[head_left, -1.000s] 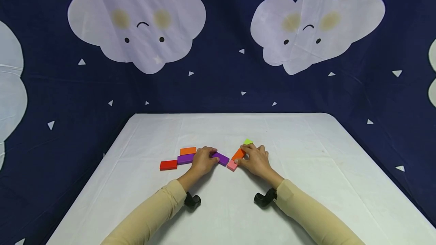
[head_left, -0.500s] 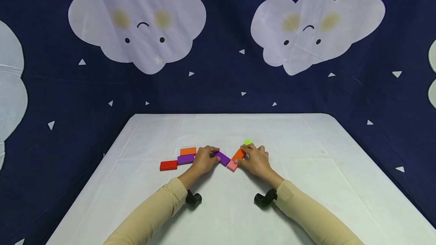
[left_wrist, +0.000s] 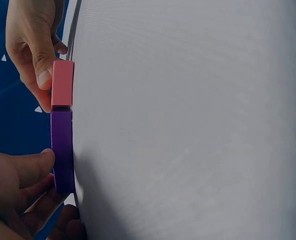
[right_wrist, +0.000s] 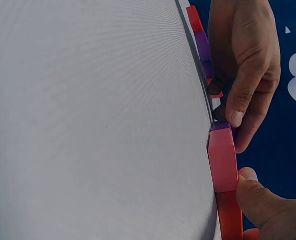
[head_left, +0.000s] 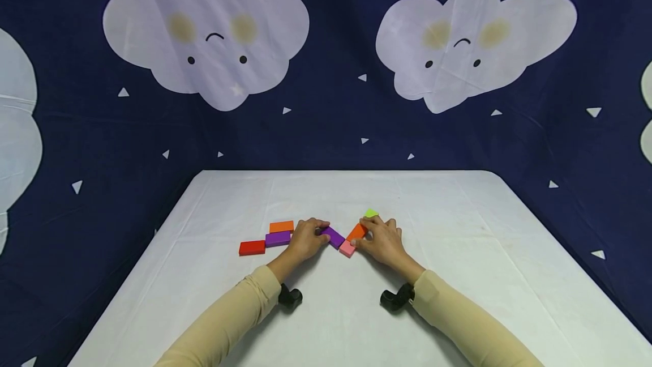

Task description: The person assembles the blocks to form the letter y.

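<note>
My left hand pinches a slanted purple block between thumb and fingers, as the left wrist view also shows. Its lower right end meets a pink block. From there an orange block runs up and right towards a lime green block. My right hand holds the orange block, the thumb close to its joint with the pink block in the right wrist view. Fingers partly hide the orange and green blocks.
Left of my left hand lie a red block, another purple block and another orange block; the hand may cover more. All rest on a white table. A dark blue cloth with clouds hangs behind.
My left hand has shifted slightly right with the purple block, whose end has closed up on the pink block. The right hand stays nearly still.
</note>
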The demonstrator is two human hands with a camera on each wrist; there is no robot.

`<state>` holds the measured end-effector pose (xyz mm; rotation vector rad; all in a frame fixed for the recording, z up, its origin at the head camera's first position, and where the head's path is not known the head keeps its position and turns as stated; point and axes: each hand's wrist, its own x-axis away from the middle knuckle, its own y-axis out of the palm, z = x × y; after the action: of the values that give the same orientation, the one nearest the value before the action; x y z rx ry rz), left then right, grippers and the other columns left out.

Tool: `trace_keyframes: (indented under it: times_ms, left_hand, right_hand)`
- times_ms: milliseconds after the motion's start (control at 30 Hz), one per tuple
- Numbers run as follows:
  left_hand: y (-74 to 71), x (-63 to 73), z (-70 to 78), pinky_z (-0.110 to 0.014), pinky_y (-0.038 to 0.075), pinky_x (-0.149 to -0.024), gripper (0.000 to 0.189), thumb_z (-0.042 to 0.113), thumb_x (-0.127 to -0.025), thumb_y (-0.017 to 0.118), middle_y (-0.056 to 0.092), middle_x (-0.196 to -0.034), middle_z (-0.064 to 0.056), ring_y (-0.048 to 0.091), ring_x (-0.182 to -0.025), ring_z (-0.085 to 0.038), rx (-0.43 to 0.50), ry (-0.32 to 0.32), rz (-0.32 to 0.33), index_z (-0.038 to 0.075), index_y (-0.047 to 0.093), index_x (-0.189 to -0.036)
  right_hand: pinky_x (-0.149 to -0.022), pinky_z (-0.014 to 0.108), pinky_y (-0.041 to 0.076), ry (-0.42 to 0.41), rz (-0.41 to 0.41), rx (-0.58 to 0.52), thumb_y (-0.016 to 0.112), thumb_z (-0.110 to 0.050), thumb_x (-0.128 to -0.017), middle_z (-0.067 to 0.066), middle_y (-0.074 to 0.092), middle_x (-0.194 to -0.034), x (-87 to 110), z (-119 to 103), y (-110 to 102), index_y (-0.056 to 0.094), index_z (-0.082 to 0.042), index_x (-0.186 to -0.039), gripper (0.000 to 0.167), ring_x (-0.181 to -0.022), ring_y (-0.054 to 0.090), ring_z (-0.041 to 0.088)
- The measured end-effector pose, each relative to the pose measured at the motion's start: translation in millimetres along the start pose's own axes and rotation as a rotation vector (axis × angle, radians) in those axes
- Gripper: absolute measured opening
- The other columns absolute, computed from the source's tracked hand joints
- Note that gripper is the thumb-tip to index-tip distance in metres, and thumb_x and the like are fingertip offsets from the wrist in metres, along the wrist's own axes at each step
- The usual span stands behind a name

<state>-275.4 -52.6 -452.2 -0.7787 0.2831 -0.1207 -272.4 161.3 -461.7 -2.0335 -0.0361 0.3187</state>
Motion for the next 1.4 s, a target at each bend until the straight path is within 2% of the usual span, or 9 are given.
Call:
trace_keyframes:
  times_ms: [300, 400, 600, 767, 867, 1167, 1400]
  left_hand:
    - [-5.1, 0.1, 4.0, -0.031, 0.039, -0.076, 0.034, 0.013, -0.081, 0.072, 0.069, -0.109, -0.011, 0.051, -0.090, -0.022, 0.028, -0.004, 0.030, 0.006, 0.068, -0.114]
    - [-12.3, 2.4, 6.3, -0.030, 0.041, -0.075, 0.034, 0.013, -0.081, 0.071, 0.068, -0.108, -0.011, 0.053, -0.091, -0.024, 0.071, -0.007, 0.041, 0.005, 0.067, -0.114]
    - [-31.9, 12.1, 10.3, -0.036, 0.044, -0.082, 0.034, 0.015, -0.084, 0.069, 0.066, -0.113, -0.010, 0.055, -0.102, -0.031, 0.165, -0.060, 0.047, 0.007, 0.066, -0.116]
    - [-46.7, 23.3, 9.3, -0.034, 0.042, -0.081, 0.034, 0.015, -0.084, 0.069, 0.066, -0.113, -0.010, 0.054, -0.101, -0.030, 0.172, -0.064, 0.072, 0.007, 0.066, -0.117]
    - [-54.2, 30.1, 5.8, -0.033, 0.041, -0.080, 0.034, 0.015, -0.083, 0.069, 0.066, -0.112, -0.010, 0.053, -0.100, -0.030, 0.158, -0.058, 0.086, 0.006, 0.066, -0.116]
    - [-80.2, 43.6, -14.4, -0.039, 0.039, -0.089, 0.033, 0.017, -0.083, 0.071, 0.066, -0.115, -0.010, 0.048, -0.106, -0.026, 0.105, -0.119, 0.104, 0.010, 0.067, -0.115]
    - [-100.9, 50.3, -39.2, -0.031, 0.035, -0.077, 0.037, 0.020, -0.085, 0.068, 0.060, -0.117, -0.017, 0.046, -0.107, -0.031, 0.059, -0.174, 0.072, 0.011, 0.064, -0.121]
  right_hand:
    - [-0.073, 0.036, 0.027, 0.003, 0.001, -0.005, 0.072, -0.049, -0.076, 0.003, 0.057, -0.131, 0.7, 0.5, 0.4, 0.059, -0.014, -0.129, 0.065, -0.096, 0.043, 0.030]
    - [-0.072, 0.036, 0.027, 0.000, 0.003, -0.004, 0.072, -0.049, -0.076, 0.003, 0.057, -0.131, 0.2, 0.5, 0.1, 0.059, -0.014, -0.129, 0.065, -0.095, 0.043, 0.030]
    - [-0.070, 0.034, 0.025, -0.006, 0.002, -0.004, 0.072, -0.047, -0.077, 0.004, 0.057, -0.129, -1.3, 0.4, -1.8, 0.058, -0.013, -0.130, 0.065, -0.089, 0.041, 0.027]
    - [-0.071, 0.034, 0.025, -0.001, -0.007, -0.012, 0.072, -0.048, -0.077, 0.004, 0.057, -0.129, -0.7, 0.7, -1.2, 0.058, -0.013, -0.130, 0.065, -0.090, 0.041, 0.027]
    - [-0.071, 0.034, 0.025, 0.002, -0.010, -0.017, 0.072, -0.048, -0.077, 0.003, 0.057, -0.130, 0.0, 0.9, -0.1, 0.058, -0.014, -0.130, 0.065, -0.091, 0.041, 0.027]
    - [-0.072, 0.035, 0.026, 0.007, -0.005, -0.016, 0.072, -0.049, -0.076, 0.003, 0.056, -0.132, -0.4, 1.8, 0.9, 0.058, -0.014, -0.130, 0.066, -0.096, 0.042, 0.029]
    - [-0.072, 0.035, 0.026, 0.010, -0.010, -0.016, 0.071, -0.049, -0.077, 0.004, 0.056, -0.132, -0.9, 1.8, 0.9, 0.058, -0.013, -0.130, 0.066, -0.096, 0.042, 0.030]
